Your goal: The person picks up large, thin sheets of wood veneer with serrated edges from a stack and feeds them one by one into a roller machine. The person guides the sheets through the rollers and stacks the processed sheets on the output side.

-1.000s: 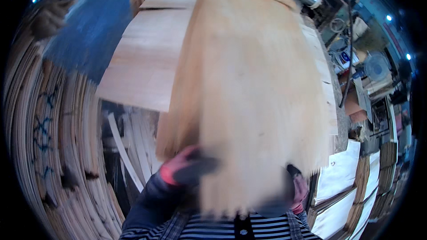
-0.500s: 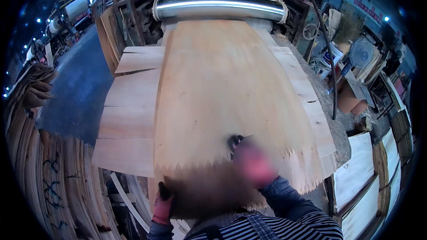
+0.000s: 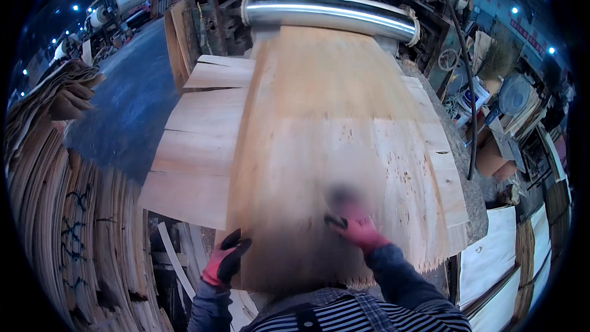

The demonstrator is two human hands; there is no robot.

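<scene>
A long pale wood veneer sheet (image 3: 332, 129) comes out from under a shiny metal roller (image 3: 329, 11) and runs toward me. My left hand (image 3: 225, 259), in a red and black glove, grips the sheet's near left corner. My right hand (image 3: 355, 227), also gloved, lies on top of the sheet near its ragged near edge, fingers pressed on the wood. Part of the sheet around my right hand is blurred.
More veneer sheets (image 3: 196, 147) lie spread to the left under the top one. Tall stacks of veneer (image 3: 55, 209) stand at my left. A dark floor aisle (image 3: 132, 98) runs back left. Machines, a hose (image 3: 467, 86) and white boards (image 3: 491, 264) crowd the right.
The sheet has dropped from in front of the camera to lie flat. My right hand moved up onto its top surface; my left hand stays at the near left corner.
</scene>
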